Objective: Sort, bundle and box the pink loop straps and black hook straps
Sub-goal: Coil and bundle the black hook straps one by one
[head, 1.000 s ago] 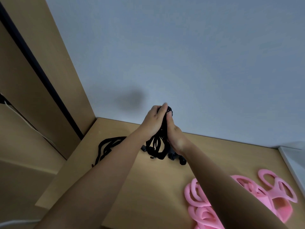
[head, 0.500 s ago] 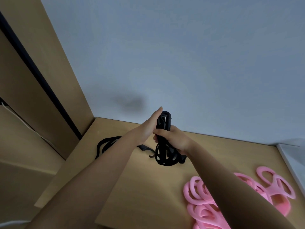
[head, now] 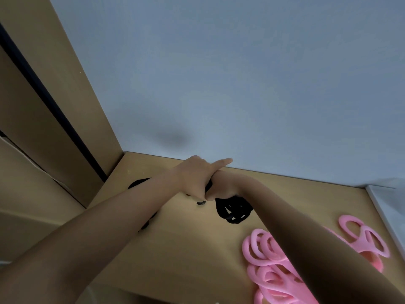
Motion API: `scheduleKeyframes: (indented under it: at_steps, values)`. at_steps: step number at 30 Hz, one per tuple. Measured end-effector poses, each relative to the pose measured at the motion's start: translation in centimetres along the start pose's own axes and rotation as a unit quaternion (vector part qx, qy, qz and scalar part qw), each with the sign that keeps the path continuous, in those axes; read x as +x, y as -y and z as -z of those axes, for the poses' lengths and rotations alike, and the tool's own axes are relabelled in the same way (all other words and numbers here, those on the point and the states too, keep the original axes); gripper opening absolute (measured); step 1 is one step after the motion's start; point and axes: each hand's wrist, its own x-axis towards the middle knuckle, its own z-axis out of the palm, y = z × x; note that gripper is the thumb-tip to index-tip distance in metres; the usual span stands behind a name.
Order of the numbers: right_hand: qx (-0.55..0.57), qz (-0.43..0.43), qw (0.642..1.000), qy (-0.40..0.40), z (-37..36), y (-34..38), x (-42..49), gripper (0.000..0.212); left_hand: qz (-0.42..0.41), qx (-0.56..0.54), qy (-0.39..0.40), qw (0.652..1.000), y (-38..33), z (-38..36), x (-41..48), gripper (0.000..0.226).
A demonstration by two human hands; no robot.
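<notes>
We see the left hand [head: 194, 179] and right hand [head: 224, 186] pressed together above the light wooden tabletop [head: 175, 249]. Their fingers curl round a bundle of black hook straps [head: 233, 210] that dangles beneath, and the left forefinger sticks out straight. Loose black straps [head: 137, 183] lie behind the left forearm, and flat pink foam loop straps [head: 271, 284] are heaped at the right.

Black hook straps [head: 233, 210] at centre frame, plain matte black, no pattern. Lower right, the pink loop straps [head: 269, 260] are a soft candy pink. The counter [head: 186, 249] is light tan, the wall [head: 241, 73] pale blue-grey, and a black stripe [head: 43, 99] crosses the tan panel [head: 72, 69] at left.
</notes>
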Motion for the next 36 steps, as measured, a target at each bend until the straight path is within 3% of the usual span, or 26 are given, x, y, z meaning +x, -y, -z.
scheduleKeyframes:
  at_steps: [3, 6, 10, 12, 15, 17, 21, 22, 25, 31, 34, 36]
  values:
    - [-0.006, -0.006, 1.000, -0.016, -0.5, 0.0, 0.6, 0.012, 0.052, -0.066, 0.020, 0.996, 0.2, -0.7, 0.0, 0.094]
    - [0.019, -0.005, 0.999, -0.044, -0.8, 0.0, 0.9, 0.010, 0.083, -0.027, 0.021, 0.996, 0.4, -0.7, -0.1, 0.034]
    - [0.022, -0.010, 0.996, -0.090, -0.7, 0.3, 1.1, 0.026, 0.115, -0.027, 0.011, 0.993, 0.0, -0.2, -0.1, 0.017]
    - [0.035, -0.029, 0.992, -0.120, -0.7, -0.1, 1.5, 0.020, 0.134, -0.040, 0.001, 0.990, 0.1, -0.4, 0.1, 0.008]
    - [0.117, -0.057, 0.979, -0.157, -0.3, -0.9, 1.8, 0.018, 0.186, -0.097, 0.013, 0.978, 0.4, -1.0, 0.2, 0.014]
    - [0.129, -0.040, 0.979, -0.150, -0.1, -1.4, 1.3, 0.021, 0.196, -0.110, 0.020, 0.974, 0.6, -1.2, 0.1, 0.004]
    - [0.171, 0.001, 0.963, -0.206, -0.7, -3.0, 0.6, 0.055, 0.260, -0.184, -0.023, 0.948, 1.5, -1.9, -0.3, 0.007]
    - [0.179, 0.017, 0.954, -0.240, -1.0, -3.3, 0.5, 0.053, 0.277, -0.202, -0.039, 0.938, 1.7, -1.9, -0.4, 0.003]
    - [0.123, 0.075, 0.927, -0.346, -2.1, -4.1, 0.4, 0.045, 0.321, -0.249, -0.061, 0.912, 2.0, -2.2, -0.3, 0.004]
    - [-0.053, 0.163, 0.872, -0.458, -4.2, -5.4, 1.4, 0.080, 0.367, -0.304, -0.044, 0.878, 1.2, -1.9, 0.4, 0.017]
    - [-0.096, 0.175, 0.841, -0.502, -4.3, -6.0, 1.5, 0.053, 0.368, -0.308, -0.046, 0.876, 1.1, -2.0, 0.4, 0.014]
    - [-0.030, 0.164, 0.850, -0.500, -4.4, -5.8, 1.2, 0.030, 0.367, -0.296, -0.073, 0.879, 1.1, -2.0, 0.4, 0.006]
